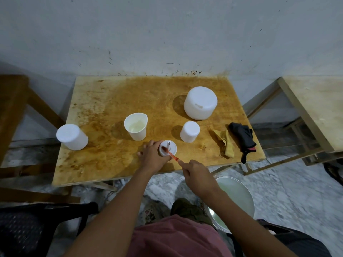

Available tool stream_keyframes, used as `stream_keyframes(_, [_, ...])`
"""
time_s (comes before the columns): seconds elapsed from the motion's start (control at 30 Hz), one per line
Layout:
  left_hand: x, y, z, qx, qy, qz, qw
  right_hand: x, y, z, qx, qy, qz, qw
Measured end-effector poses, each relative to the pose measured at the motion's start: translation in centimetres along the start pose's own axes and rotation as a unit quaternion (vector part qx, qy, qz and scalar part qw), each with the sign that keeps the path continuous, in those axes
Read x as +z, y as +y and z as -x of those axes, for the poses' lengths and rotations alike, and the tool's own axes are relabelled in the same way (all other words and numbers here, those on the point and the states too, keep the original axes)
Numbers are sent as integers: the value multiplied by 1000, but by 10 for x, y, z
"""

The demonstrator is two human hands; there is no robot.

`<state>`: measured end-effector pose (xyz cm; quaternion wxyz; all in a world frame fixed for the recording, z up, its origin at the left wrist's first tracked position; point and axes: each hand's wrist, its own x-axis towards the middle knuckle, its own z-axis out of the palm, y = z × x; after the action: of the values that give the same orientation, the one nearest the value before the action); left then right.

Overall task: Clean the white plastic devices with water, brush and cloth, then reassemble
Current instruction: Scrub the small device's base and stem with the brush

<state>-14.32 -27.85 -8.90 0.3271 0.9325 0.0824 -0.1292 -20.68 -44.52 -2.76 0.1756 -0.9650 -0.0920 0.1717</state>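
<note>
The left hand is wrapped around a small round white device base that sits on the table near its near edge, roughly centre. Its fingers curl over the left side of the base, grasping it; a short post stands upright from the base's top face. The right hand is clenched on the handle of an orange brush, just near and right of the base. The brush runs up-left from those fingers, and its head lies on the base's top, just beside the post. An open white cup holding liquid stands just beyond the left hand. A small white cap stands to the right of the cup, and a large white cover stands beyond it. Another white cover sits at the table's left edge. A yellow cloth and a black cloth lie at the right. A white bucket rests on the floor, near right.
</note>
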Motion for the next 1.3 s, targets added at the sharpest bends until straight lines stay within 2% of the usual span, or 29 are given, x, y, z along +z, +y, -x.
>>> stream_keyframes(0.37, [0, -1, 0, -2, 1, 11, 1000, -8, -2, 2, 4, 9, -12, 1000])
stream_keyframes(0.77, [-2, -2, -1, 3, -13, 20, 1000, -23, 27, 1, 64, 64, -60, 994])
stream_keyframes(0.87, [-3, 0, -1, 2, -17, 19, 1000, -29, 27, -19, 33, 38, -54, 997])
stream_keyframes(1.03, [-4, 0, 0, -2, -17, 27, 999, -61, 37, -53, 6, -76, -58, 995])
stream_keyframes(1.1, [-3, 0, 0, -2, -18, 25, 1000, -70, 43, -59, -14, -96, -16, 995])
stream_keyframes(1.23, [-4, 0, 1, -1, -18, 23, 1000, -87, 49, -68, -37, -77, 141, 986])
stream_keyframes(1.3, [-3, 0, 0, -2, -19, 19, 1000, -87, 50, -70, -46, -71, 150, 985])
